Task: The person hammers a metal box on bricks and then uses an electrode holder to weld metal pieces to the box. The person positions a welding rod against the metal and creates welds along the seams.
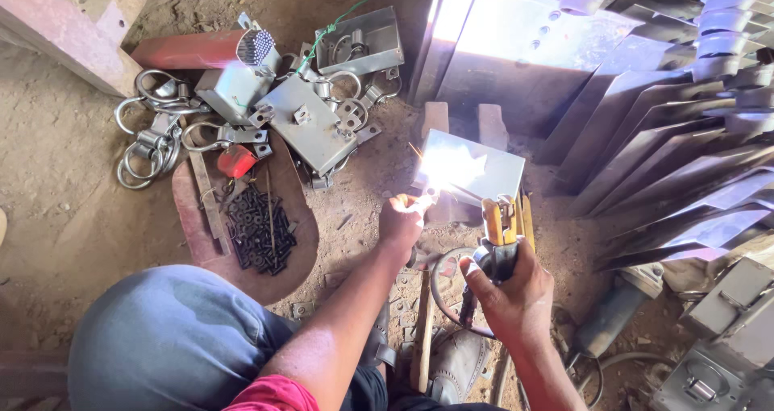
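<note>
My right hand (516, 294) grips a welding electrode holder (501, 232) with yellow jaws and a dark cable looping below it. A bright white arc glare (439, 173) burns at the near left edge of a grey metal box (484, 169) standing on the dirt floor. My left hand (401, 222) reaches forward right beside the glare, fingers closed at the box's corner; what it pinches is washed out by the light. My knee in blue trousers (169, 338) fills the lower left.
Metal boxes (310, 125), shackle rings (149, 137) and a pile of black bolts (258, 230) on a rusty plate lie to the left. Stacked steel sheets (669, 153) lean on the right. More lock boxes (717, 338) and a hammer handle (421, 338) lie near my feet.
</note>
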